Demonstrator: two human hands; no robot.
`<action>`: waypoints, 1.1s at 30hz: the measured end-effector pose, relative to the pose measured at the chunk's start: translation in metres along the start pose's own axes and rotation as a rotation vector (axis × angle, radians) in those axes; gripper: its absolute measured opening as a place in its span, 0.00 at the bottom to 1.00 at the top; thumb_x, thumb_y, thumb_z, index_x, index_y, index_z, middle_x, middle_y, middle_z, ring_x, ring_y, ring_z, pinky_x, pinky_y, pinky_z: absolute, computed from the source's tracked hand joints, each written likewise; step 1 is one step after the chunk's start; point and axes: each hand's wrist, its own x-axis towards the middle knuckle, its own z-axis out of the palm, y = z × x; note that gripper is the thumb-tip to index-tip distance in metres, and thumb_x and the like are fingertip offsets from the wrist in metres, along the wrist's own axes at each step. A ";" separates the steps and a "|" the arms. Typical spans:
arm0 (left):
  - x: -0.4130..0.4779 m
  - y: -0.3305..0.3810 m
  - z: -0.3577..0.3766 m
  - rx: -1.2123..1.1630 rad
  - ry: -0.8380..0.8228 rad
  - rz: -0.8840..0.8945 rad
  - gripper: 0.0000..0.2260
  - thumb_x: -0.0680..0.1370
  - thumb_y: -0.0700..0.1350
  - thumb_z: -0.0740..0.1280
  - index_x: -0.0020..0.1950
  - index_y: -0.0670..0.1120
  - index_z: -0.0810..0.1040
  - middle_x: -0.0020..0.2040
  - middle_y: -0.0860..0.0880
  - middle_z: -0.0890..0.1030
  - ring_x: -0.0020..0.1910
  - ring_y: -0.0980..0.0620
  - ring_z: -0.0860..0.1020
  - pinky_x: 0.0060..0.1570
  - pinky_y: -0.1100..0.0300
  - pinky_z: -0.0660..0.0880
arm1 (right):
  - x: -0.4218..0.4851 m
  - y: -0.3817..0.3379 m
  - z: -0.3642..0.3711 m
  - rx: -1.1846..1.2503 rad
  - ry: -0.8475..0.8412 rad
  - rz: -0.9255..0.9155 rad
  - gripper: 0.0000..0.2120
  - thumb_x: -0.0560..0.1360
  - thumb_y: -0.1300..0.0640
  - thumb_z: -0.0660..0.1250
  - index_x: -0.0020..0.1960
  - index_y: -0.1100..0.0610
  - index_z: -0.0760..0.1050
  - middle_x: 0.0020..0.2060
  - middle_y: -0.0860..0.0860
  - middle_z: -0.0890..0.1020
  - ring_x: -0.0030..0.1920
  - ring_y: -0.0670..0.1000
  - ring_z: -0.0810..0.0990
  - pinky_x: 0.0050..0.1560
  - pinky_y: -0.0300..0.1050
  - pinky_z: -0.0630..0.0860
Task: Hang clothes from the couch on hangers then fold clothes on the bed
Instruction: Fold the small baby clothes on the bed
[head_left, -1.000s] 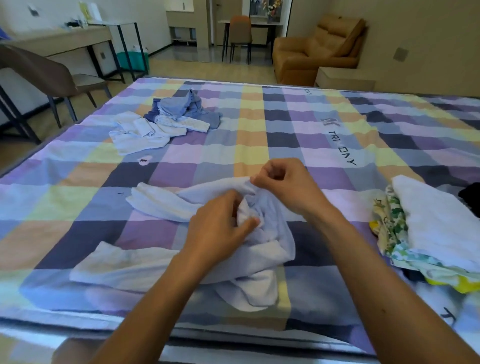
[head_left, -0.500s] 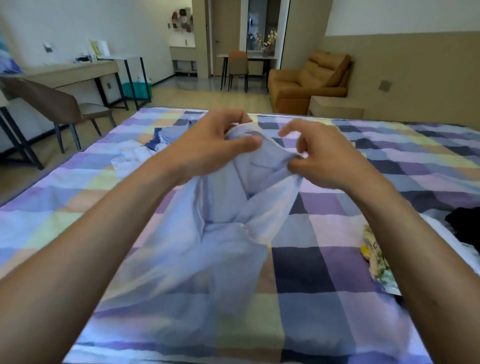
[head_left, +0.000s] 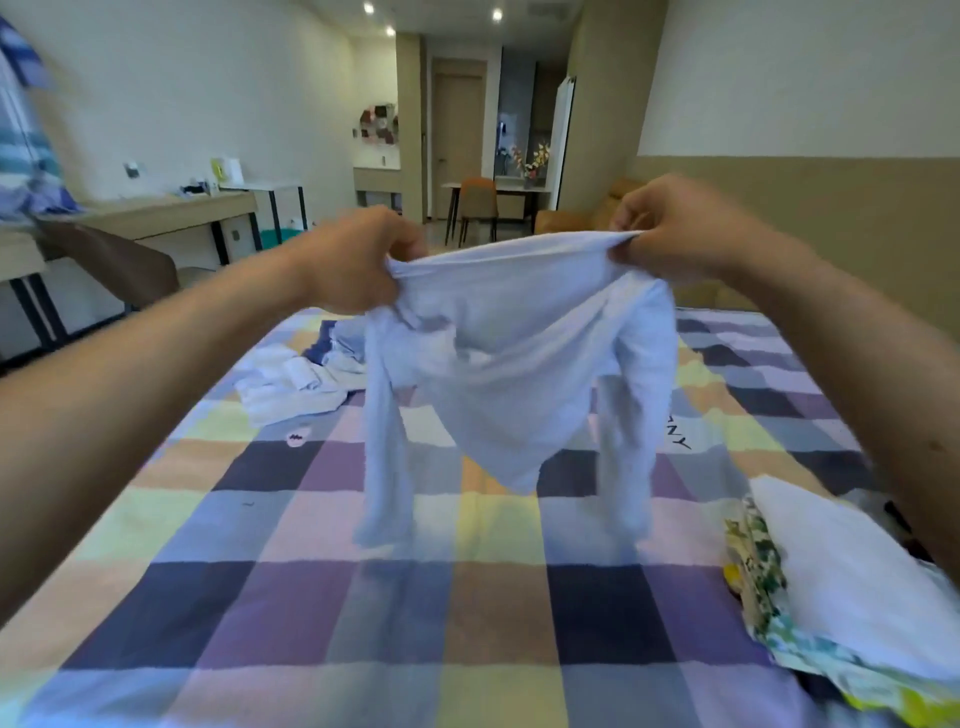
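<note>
Pretty blurry overall, so the fabric detail on the light blue shirt (head_left: 511, 358) is mush and I can't tell front from back. The couch (head_left: 582, 218) is mostly hidden behind the shirt and the right hand, just a strip of tan showing. A dark garment at the far right edge is nearly all covered by the forearm, can't say what it is.

Left hand (head_left: 358, 260) is closed tight, bunching one top corner of the shirt in the fist. Right hand (head_left: 670, 228) is pinched shut on the other corner, fingers curled in. The top edge is stretched between them, held up in the air above the bed (head_left: 467, 613), with the body and both sleeves hanging down; sleeve ends look clear of the checkered cover, but it's hard to be sure with the blur.

Writing: only "NY" reads on the bedcover (head_left: 678, 434), the rest is behind the shirt.

A crumpled pile of clothes (head_left: 296, 379) sits far left on the bed; a folded stack (head_left: 841, 577), white on top of floral, sits at the near right.
</note>
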 end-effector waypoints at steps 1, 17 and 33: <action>0.000 -0.002 -0.008 -0.022 -0.010 -0.014 0.17 0.70 0.28 0.65 0.38 0.52 0.75 0.35 0.52 0.77 0.35 0.52 0.73 0.35 0.57 0.68 | 0.002 0.005 -0.006 -0.038 -0.017 0.025 0.06 0.74 0.64 0.69 0.41 0.55 0.78 0.35 0.52 0.79 0.35 0.51 0.74 0.35 0.41 0.68; -0.001 0.052 -0.046 -0.615 -0.210 0.112 0.28 0.71 0.53 0.76 0.69 0.50 0.74 0.61 0.51 0.82 0.61 0.54 0.80 0.62 0.55 0.74 | -0.015 -0.047 -0.014 0.224 0.050 -0.152 0.09 0.75 0.67 0.66 0.44 0.53 0.78 0.41 0.51 0.79 0.43 0.49 0.77 0.42 0.43 0.73; 0.024 0.102 -0.020 -0.158 -0.051 0.098 0.11 0.80 0.42 0.62 0.38 0.49 0.73 0.37 0.49 0.72 0.36 0.53 0.70 0.34 0.59 0.63 | -0.020 -0.047 0.053 0.614 0.485 -0.038 0.06 0.78 0.62 0.69 0.50 0.53 0.74 0.40 0.48 0.80 0.41 0.47 0.79 0.43 0.48 0.82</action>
